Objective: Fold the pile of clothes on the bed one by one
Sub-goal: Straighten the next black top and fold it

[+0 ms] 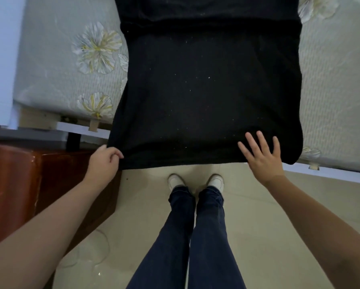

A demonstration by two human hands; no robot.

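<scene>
Left to right: brown wooden cabinet [18, 184] stands beside the bed's near-left corner. Our left hand [104, 161] pinches the near-left hem corner of the black garment [206, 90], fingers curled round the cloth. The garment lies spread over the near edge of the bed [56, 59], its hem hanging just past that edge above our shoes [195, 182]; a fold line crosses it toward the far side. Our right hand [262, 157] is flat, fingers spread, resting on the hem near its right corner, gripping nothing. We judge this piece only partly folded, still being smoothed. No pile in view, so what's left is unclear.
</scene>
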